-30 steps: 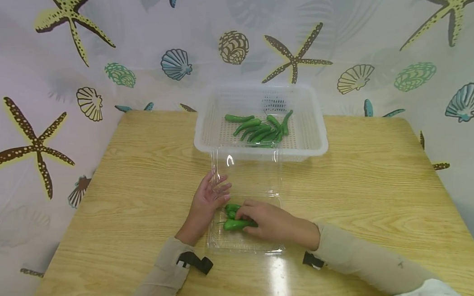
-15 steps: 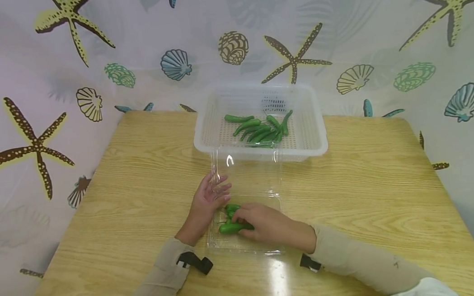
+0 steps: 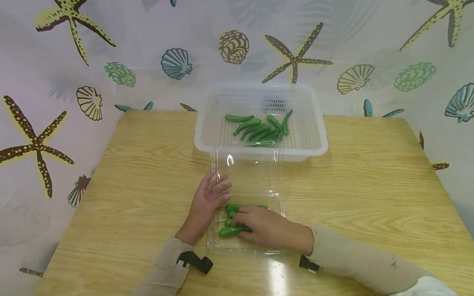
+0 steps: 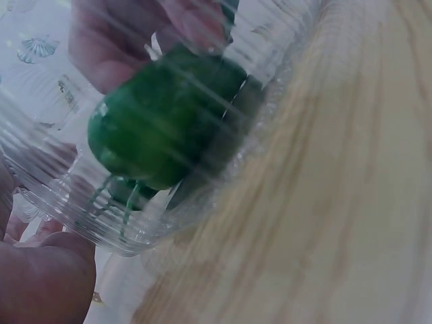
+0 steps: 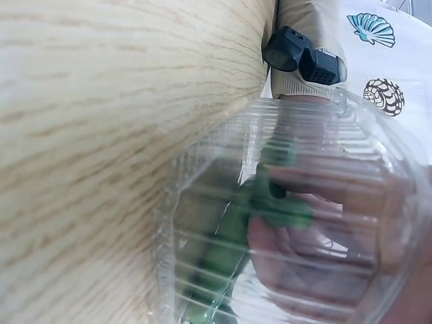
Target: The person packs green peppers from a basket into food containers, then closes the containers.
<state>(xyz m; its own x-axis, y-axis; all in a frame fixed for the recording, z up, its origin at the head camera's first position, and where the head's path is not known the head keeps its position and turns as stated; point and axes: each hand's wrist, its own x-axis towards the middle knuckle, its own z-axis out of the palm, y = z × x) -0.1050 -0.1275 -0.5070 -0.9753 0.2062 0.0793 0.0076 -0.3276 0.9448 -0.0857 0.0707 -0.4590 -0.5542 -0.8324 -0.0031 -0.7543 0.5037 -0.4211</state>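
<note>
Right-hand grip reaches low into clear container, forearm slanting in from right; fingers curled downward, thumb opposite, pinching green pepper inside container base, in part nearest to person
Left-hand grip relaxed, fingers loosely extended, palm turned toward left side of container, near hinge of raised lid
More peppers lie just beside, in same base; others in white basket, farther back on table
</note>
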